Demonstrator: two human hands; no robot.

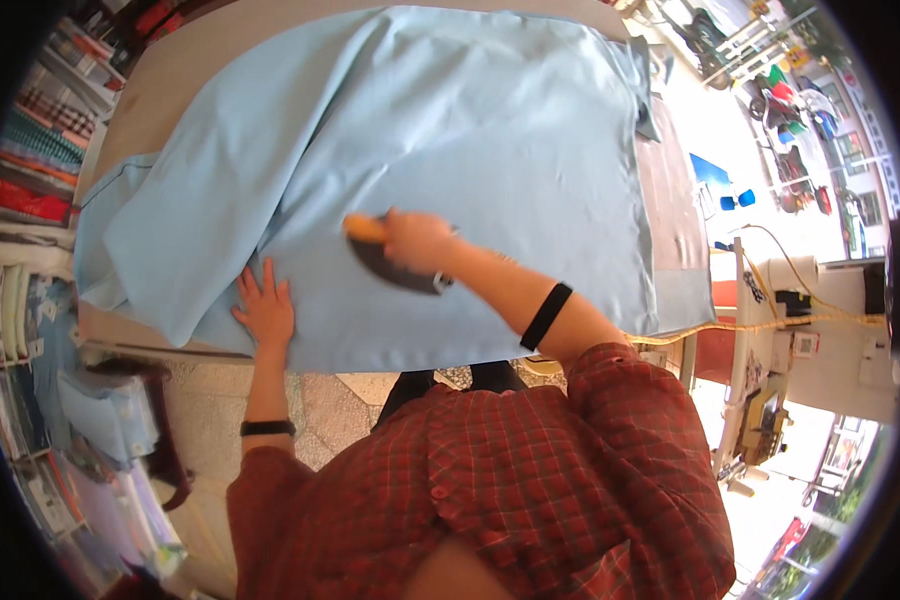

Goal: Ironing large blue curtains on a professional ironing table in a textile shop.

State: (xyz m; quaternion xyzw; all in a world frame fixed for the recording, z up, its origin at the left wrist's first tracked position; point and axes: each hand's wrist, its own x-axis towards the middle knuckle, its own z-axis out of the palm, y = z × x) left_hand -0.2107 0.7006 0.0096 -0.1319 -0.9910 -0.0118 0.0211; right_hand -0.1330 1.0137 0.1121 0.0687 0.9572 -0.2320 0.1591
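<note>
A large light-blue cloth (480, 172) lies over the table, smooth near the front edge and rumpled in folds at the left and far side. My right hand (418, 241) grips an electric iron (394, 271) with an orange front part and a dark body, somewhat blurred, over the middle of the cloth. Flat on the fabric, near the table's front edge, rests my left hand (266, 306) with its fingers spread, beside a raised fold. Whether the iron's soleplate touches the cloth cannot be seen.
A padded table (172, 82) shows around the cloth. From the right, a yellow cord (682, 334) runs behind my right arm. Shelves with folded fabrics (37, 172) stand at the left. A sewing machine (761, 427) and a thread cone (791, 274) are at the right.
</note>
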